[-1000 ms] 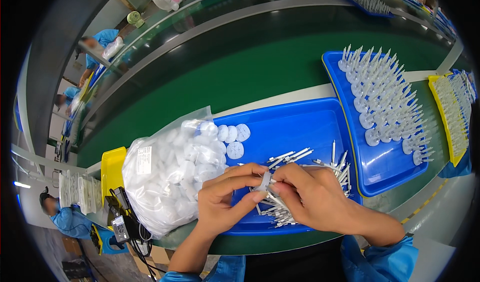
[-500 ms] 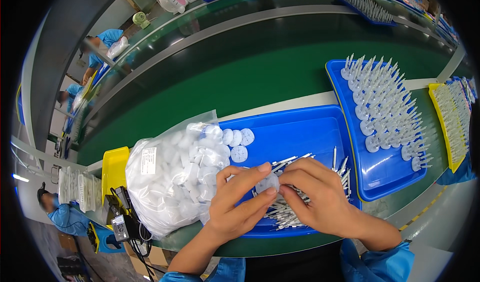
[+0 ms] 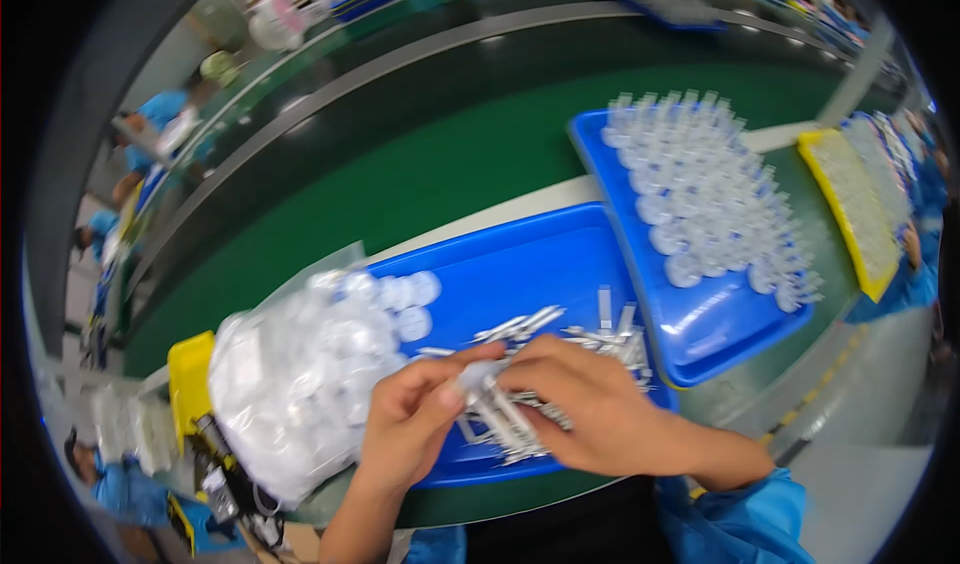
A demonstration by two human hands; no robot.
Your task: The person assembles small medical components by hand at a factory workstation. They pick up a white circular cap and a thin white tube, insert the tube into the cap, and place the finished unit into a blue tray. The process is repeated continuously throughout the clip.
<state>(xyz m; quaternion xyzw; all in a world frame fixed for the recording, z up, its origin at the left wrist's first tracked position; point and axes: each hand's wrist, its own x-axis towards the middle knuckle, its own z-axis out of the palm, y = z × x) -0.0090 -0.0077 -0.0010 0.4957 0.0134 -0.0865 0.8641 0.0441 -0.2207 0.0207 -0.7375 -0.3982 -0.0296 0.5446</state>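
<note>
My left hand [image 3: 408,419] pinches a small translucent white disc [image 3: 474,376] between thumb and forefinger, above a blue tray [image 3: 480,254]. Close against the disc's right side, my right hand [image 3: 595,409] has its fingers bent together; motion blur and the fingers hide what they grip. Beneath both hands lies a heap of thin white stick-like pieces [image 3: 620,342] in the tray. Several loose discs [image 3: 413,324] rest at the tray's left end, beside a clear plastic bag [image 3: 290,384] stuffed with similar white pieces.
At the right, a second blue tray [image 3: 700,349] holds rows of discs with upright sticks [image 3: 690,189]. Farther right stands a yellow tray [image 3: 825,179] of similar pieces. Black adapters and cables [image 3: 225,474] sit left of the bag. A green conveyor [image 3: 420,164] runs behind; other people work far left.
The whole view has shifted left and blurred. The disc is tilted now, where its face showed before. My hands stay together, and my left fingers are more curled.
</note>
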